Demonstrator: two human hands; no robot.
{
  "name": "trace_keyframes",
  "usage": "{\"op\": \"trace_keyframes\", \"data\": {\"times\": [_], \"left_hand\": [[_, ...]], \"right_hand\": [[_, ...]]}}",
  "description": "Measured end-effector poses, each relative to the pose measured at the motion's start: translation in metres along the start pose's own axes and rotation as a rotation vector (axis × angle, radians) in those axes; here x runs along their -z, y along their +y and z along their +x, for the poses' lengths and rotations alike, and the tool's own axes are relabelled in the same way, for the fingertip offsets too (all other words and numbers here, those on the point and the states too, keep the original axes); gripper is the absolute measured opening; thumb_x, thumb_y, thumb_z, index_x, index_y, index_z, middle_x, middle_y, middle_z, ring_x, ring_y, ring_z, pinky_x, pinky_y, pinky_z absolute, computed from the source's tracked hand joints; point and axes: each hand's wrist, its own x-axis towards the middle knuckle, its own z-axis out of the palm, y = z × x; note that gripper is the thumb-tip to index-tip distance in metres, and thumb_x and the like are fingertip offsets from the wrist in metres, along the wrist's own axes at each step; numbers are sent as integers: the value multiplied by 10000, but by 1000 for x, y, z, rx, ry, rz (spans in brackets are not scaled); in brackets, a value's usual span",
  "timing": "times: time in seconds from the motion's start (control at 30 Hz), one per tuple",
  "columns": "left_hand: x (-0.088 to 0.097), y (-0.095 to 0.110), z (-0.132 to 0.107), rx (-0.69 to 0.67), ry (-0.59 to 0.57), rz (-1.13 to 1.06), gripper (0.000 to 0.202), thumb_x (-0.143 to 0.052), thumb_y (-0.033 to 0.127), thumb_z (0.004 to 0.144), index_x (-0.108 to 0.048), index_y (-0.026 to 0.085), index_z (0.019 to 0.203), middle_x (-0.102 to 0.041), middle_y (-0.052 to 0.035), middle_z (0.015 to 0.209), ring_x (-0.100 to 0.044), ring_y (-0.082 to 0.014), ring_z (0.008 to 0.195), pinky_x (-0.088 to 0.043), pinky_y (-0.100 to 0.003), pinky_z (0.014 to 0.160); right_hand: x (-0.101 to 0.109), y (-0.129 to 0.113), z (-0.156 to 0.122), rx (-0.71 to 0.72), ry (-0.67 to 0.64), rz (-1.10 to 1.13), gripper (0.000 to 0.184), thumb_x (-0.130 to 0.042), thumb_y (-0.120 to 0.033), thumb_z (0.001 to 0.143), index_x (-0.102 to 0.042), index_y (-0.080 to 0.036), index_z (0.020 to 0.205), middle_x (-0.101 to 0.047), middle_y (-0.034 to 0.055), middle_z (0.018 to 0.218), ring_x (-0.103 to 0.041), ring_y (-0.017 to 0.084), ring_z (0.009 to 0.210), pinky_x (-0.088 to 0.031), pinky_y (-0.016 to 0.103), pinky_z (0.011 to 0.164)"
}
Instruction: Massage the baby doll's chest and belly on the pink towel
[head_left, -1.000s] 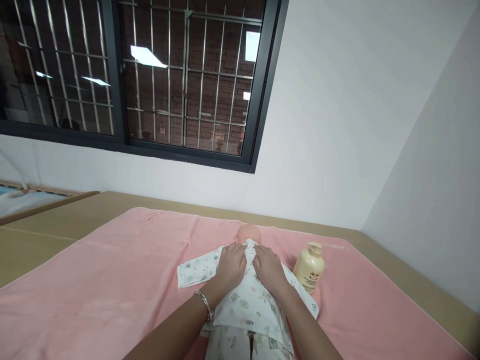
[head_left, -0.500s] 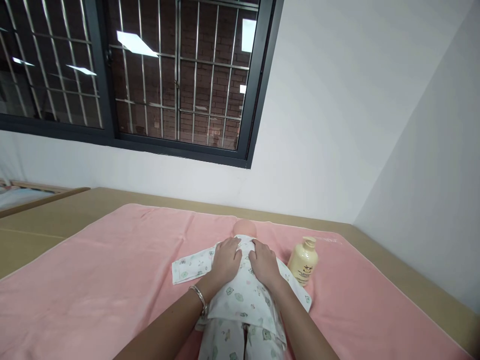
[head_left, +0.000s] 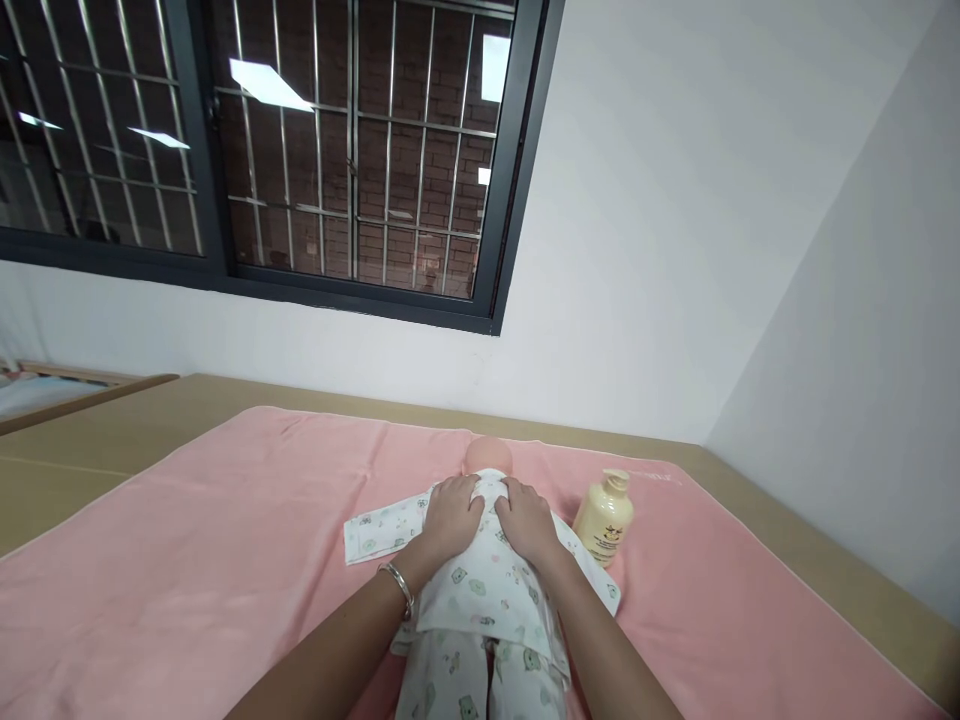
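A baby doll (head_left: 489, 456) lies lengthwise in front of me, its bald head at the far end. It wears a white printed top (head_left: 480, 590) and matching trousers (head_left: 450, 675). My left hand (head_left: 453, 518) rests flat on the left upper part of the top, fingers together and pointing away. My right hand (head_left: 528, 520) lies the same way on the right upper part. Between the two thumbs a strip of the cloth shows. One sleeve stretches out to the left; the other slants down to the right, partly behind my forearm. A silver bangle (head_left: 397, 588) circles my left wrist.
A pale yellow pump bottle (head_left: 604, 518) stands just right of the doll, close to the sleeve. Beneath everything is a pink mat (head_left: 225, 560) on a tan tabletop (head_left: 165, 415). A white wall and a barred window (head_left: 360, 150) rise behind.
Both hands keep their place on the doll's top. The whole view has shifted very slightly; nothing else visibly differs.
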Motion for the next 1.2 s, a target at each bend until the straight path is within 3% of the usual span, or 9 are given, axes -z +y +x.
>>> {"op": "trace_keyframes", "data": {"times": [0.3,0.57,0.83,1.2], "left_hand": [[-3,-2,-5,-88,71,-74,449,-368,205,890,-522,208,1311,-569,-63,1366,-465,-216,1273,-302,-408,1085],[5,3,-6,-87,31,-84,397,-356,217,892,-560,225,1233,-630,-57,1259,-516,-218,1191,-327,-396,1036],[6,3,-1,-17,-50,-29,417,-372,239,875,-554,207,1248,-625,-73,1267,-512,-239,1201,-316,-394,1053],[5,5,-5,-36,3,2,448,-374,203,869,-529,197,1289,-570,-80,1355,-478,-241,1251,-328,-399,1057]], "right_hand": [[5,-4,-6,56,58,-17,420,-338,-247,910,-496,-184,1293,-572,90,1325,-445,249,1191,-310,350,889],[8,-5,-7,109,78,-66,372,-344,-226,911,-562,-195,1210,-636,85,1219,-488,238,1119,-305,339,850],[2,-1,0,12,-1,-26,403,-334,-266,913,-545,-167,1243,-635,111,1208,-486,260,1138,-284,362,901],[5,-5,-6,71,45,-91,421,-327,-256,925,-520,-176,1291,-580,99,1320,-453,260,1160,-305,356,896]]}}
